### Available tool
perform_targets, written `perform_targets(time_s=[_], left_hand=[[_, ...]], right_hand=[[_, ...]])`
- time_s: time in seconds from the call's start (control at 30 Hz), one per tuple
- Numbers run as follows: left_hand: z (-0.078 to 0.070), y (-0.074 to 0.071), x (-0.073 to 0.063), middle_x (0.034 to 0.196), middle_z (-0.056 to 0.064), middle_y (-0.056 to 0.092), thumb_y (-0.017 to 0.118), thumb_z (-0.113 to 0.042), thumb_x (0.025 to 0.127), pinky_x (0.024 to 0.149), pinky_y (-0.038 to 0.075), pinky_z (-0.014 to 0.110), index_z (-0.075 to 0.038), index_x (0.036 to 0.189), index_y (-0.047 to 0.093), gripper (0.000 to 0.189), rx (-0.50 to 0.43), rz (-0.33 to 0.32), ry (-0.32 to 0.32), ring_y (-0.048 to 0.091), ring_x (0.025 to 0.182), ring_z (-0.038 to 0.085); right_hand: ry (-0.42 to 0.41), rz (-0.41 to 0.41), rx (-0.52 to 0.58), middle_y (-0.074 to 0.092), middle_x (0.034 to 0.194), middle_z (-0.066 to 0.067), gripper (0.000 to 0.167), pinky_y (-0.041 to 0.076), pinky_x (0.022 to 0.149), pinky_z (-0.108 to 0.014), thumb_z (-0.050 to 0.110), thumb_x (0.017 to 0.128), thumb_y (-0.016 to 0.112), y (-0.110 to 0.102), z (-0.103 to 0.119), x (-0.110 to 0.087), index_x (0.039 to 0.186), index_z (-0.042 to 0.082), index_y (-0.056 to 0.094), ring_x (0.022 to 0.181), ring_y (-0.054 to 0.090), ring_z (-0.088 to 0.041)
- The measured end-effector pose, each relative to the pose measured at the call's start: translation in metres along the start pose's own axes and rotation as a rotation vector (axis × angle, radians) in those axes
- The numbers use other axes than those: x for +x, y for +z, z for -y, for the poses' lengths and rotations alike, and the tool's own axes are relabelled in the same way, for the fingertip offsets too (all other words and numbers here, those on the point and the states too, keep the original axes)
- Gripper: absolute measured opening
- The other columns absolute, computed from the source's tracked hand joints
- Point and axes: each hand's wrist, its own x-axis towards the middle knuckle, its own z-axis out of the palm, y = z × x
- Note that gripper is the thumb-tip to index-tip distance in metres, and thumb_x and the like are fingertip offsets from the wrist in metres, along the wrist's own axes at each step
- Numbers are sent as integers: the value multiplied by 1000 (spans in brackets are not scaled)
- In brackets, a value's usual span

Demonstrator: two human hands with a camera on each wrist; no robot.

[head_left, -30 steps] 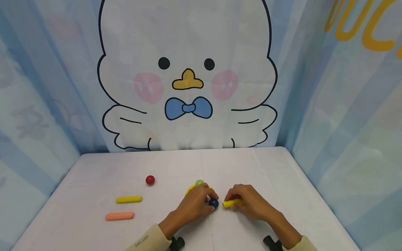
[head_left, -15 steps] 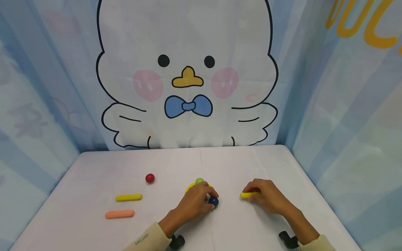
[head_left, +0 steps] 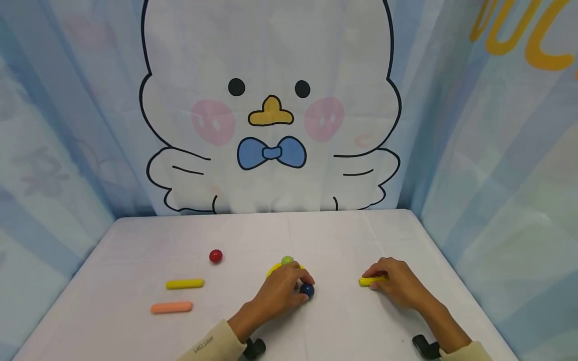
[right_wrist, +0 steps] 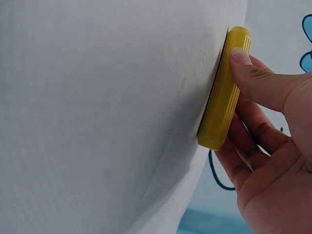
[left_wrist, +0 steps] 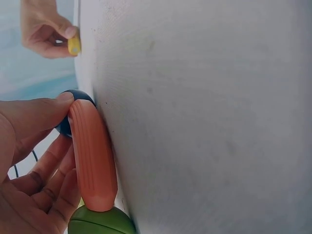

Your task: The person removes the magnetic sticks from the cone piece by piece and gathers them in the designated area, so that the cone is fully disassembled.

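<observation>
My left hand (head_left: pixel 281 290) pinches a dark blue ball (head_left: pixel 307 290) between thumb and fingers, at the middle of the table. In the left wrist view, a ridged orange stick (left_wrist: pixel 92 156) runs from that ball to a green ball (left_wrist: pixel 100 222) along the tabletop. Behind the hand, a light green ball (head_left: pixel 287 259) and part of a curved yellow piece (head_left: pixel 272 269) peek out; the rest is hidden. To the right, my right hand (head_left: pixel 399 285) grips a ridged yellow stick (right_wrist: pixel 224 92), thumb on its near side, low over the cloth.
On the left of the white table (head_left: pixel 135 250) lie a red ball (head_left: pixel 215 256), another yellow stick (head_left: pixel 185 284) and an orange stick (head_left: pixel 171 307). A curtain (head_left: pixel 271 190) with a cartoon bird rises at the table's back edge, with more fabric on both sides.
The right hand has carried its yellow stick away to the right, from close beside the blue ball, slowing in the last half second. My left hand stays in place on the blue ball.
</observation>
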Motion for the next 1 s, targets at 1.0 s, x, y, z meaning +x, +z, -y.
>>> perform_targets(time_s=[1.0], left_hand=[[17, -45, -42, 113, -4, 71, 94, -26, 82, 96, 55, 42, -25, 115, 78, 37, 115, -55, -79, 55, 104, 13]], right_hand=[[-106, -163, 21, 72, 112, 20, 47, 60, 100, -40, 14, 81, 93, 12, 88, -11, 119, 37, 77, 111, 63, -5]])
